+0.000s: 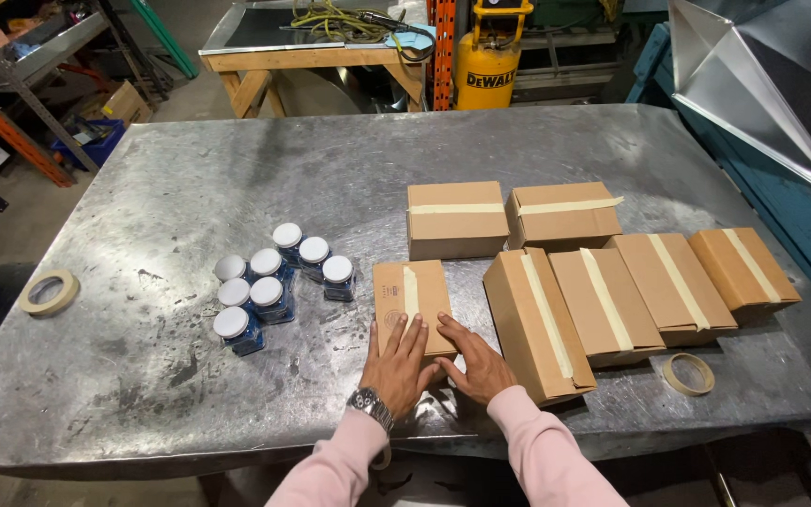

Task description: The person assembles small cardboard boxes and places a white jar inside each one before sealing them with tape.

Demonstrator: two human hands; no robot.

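Near the front edge of the metal worktop [190,169], slightly right of its middle, a small cardboard box [411,294] is lain flat, sealed along its top by a strip of pale tape. Both hands are laid open on its near end. The left hand [397,369], with a wristwatch [368,403] worn above a pink sleeve, is pressed palm down with the fingers spread over the box's near edge. The right hand [477,363] is rested flat just beside it, fingers extended toward the box's near right corner, thumb toward the left hand. Nothing is pinched by either hand.

To the left of the box, a cluster of seven small blue jars [272,282] with white lids is stood upright, close together. Behind the box, toward the far edge, two taped boxes [509,218] are set side by side. To its right, four more taped boxes [631,291] are lined in a row running toward the right edge, the nearest one [537,324] just beside the right hand. A roll of tape [688,374] is lain flat near the front right corner, and a second roll [49,292] is seen near the left edge, well apart from the hands.
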